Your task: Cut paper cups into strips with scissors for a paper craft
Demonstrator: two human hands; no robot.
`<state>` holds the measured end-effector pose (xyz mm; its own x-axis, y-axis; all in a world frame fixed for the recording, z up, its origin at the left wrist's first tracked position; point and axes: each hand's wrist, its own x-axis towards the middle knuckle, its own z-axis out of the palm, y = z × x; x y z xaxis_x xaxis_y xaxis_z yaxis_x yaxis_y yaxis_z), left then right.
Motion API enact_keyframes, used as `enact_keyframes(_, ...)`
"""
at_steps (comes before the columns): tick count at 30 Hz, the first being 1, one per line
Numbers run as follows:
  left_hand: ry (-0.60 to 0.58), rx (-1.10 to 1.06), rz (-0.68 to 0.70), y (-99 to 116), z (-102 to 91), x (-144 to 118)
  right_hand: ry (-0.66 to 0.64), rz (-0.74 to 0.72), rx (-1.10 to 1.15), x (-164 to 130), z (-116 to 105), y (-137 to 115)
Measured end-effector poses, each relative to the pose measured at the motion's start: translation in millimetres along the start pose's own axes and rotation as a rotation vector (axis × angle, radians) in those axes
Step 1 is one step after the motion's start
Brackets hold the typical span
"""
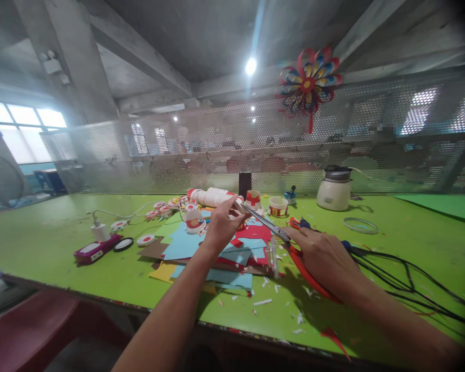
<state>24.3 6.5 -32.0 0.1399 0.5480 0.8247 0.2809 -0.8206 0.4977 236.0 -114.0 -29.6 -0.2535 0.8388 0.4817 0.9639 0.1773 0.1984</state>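
Green and littered with paper scraps, the surface (62, 243) is stretching across the whole lower half of the frame, with a perforated metal screen (225, 150) standing behind it and a red, blue and yellow paper pinwheel (309, 81) hanging on that screen at upper right. At centre frame, the left hand (222, 225) is pinching something small between thumb and fingertips, its grip narrow; what it is pinching is too small to tell. The right hand (325, 258) is lying just right of centre with its grip closed around the handles of the scissors (267, 226), whose blades are pointing up and left toward the left hand's fingertips. Beneath both hands a heap of coloured paper sheets (201, 248), blue, red, yellow and brown, is lying on the surface. Behind the heap a white roll with a red end (211, 196) is lying on its side, and small red-and-white paper cups (278, 206) are standing near it. At centre right a cream-coloured pot (334, 188) is sitting, with a clear tape ring (360, 225) lying flat just beside it. Black cables (403, 274) are trailing away at lower right. At left a magenta device (96, 250) is resting near a white charger (99, 231).
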Motion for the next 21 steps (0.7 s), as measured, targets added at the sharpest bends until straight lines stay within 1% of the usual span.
enact_keyframes(5, 0.001, 0.008, 0.028, -0.8, -0.6, 0.7, 0.007, -0.014, -0.006, -0.1, 4.3, 3.3)
enact_keyframes(10, -0.022, 0.035, 0.019, 0.2, -2.0, 1.2, 0.037, -0.026, 0.013, 0.7, 5.3, 4.7)
enact_keyframes(18, -0.051, 0.156, 0.022, 2.0, -7.0, 0.9, -0.008, 0.005, 0.002, 5.0, 1.9, 5.5)
enact_keyframes(21, -0.081, 0.206, 0.008, 2.9, -7.7, 1.6, -0.024, 0.033, 0.112, 5.9, 4.7, 8.4)
